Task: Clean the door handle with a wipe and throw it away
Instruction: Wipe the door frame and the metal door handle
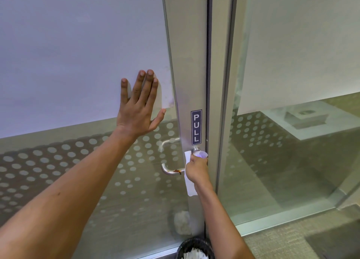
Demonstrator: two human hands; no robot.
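Frosted glass door [78,54] braced by flat, spread left hand [137,110]; right hand [197,170] clamps thin, limp wipe [190,186] around handle [196,150], likely slippery, best pinched in folds.

Brushed matt metal door frame [190,67], frosted glass panel [78,44], glossy steel handle [165,170], thin white paper wipe [190,186].

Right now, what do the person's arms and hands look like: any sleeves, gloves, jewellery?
Both arms are bare to the edge of the picture: no sleeves show. The left hand and the right hand wear no gloves. No rings, watch or wristbands are visible. Fingernails on the left hand are short and unpainted.
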